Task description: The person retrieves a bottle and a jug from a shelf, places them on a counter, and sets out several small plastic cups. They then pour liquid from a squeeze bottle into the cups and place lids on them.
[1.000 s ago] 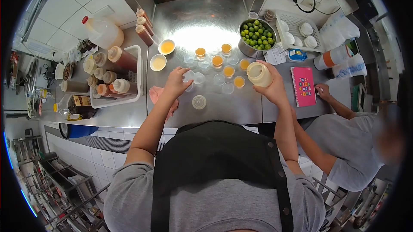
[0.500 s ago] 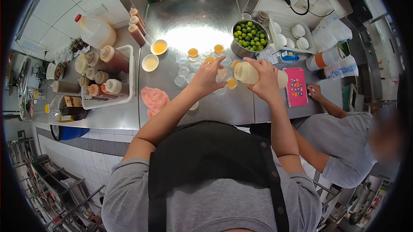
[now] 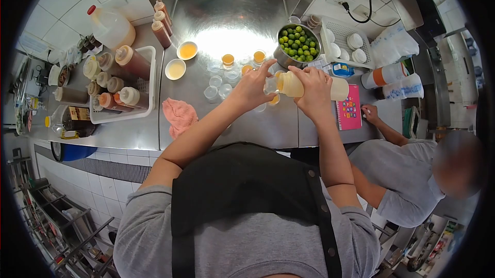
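Note:
My right hand [image 3: 313, 90] is wrapped round a squeeze bottle [image 3: 339, 89] of pale yellow liquid, tipped almost sideways. The bottle's nozzle end points left, at the mouth of a small clear plastic cup [image 3: 269, 86]. My left hand [image 3: 251, 88] pinches that cup between thumb and fingers. On the steel counter around my hands stand several more clear cups [image 3: 210, 92]. Some cups hold orange liquid, such as the orange-filled cup [image 3: 228, 60] and another filled cup [image 3: 259, 56]. My hands partly hide other cups beneath them.
A pot of green limes [image 3: 297, 45] stands at the back right, near a pink notebook [image 3: 349, 108]. Left are two white bowls [image 3: 176, 69], a pink cloth [image 3: 178, 116] and a white basket [image 3: 150, 85] of sauce bottles. A co-worker's hand [image 3: 370, 113] rests at right.
The bottle's nozzle end has moved left, up to the cup in my left hand. My view has shifted slightly, so the counter things appear a little further left.

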